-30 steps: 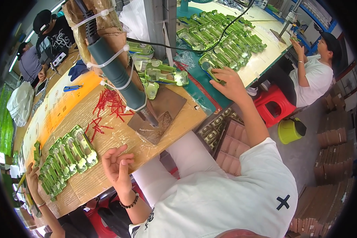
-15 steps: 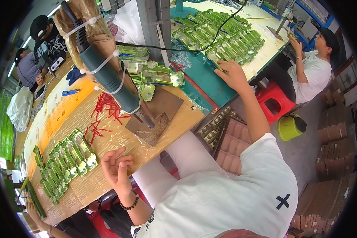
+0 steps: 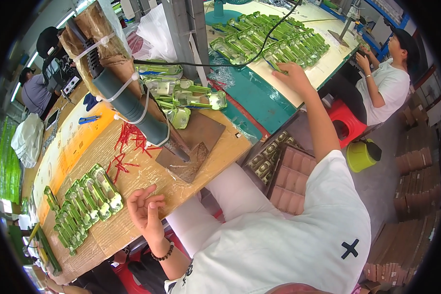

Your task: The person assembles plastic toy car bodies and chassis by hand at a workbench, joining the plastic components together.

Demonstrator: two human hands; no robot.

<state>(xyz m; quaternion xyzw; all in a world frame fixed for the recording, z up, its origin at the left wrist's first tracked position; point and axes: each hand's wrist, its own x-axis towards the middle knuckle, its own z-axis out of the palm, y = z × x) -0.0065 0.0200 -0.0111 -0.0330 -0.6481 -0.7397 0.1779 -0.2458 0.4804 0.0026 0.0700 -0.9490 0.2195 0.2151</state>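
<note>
My right hand [image 3: 295,77] reaches out over the far table, its fingers closed on the near end of a green-and-clear plastic blister pack [image 3: 271,62]. That pack lies at the near edge of a large spread of similar green packs [image 3: 289,41]. My left hand [image 3: 146,205] hovers palm up by the front edge of the wooden table, fingers loosely bent and apart, holding nothing. Nearest to it is a row of green packs [image 3: 90,196] on the table. Between my arms stands a dark hand tool [image 3: 132,105] zip-tied to a wrapped post, its tip above a metal plate [image 3: 206,130].
More green packs [image 3: 188,95] lie behind the metal plate. Red strips [image 3: 127,142] and a blue cutter [image 3: 88,119] lie on the wooden table. A black cable [image 3: 215,64] crosses above. At right, a co-worker [image 3: 387,88] sits on a red stool [image 3: 345,122] near a yellow-green bucket [image 3: 361,156].
My right hand has moved farther away and slightly right, bringing the pack to the edge of the spread. My left hand has hardly moved. The co-worker at right has lowered their hands a little.
</note>
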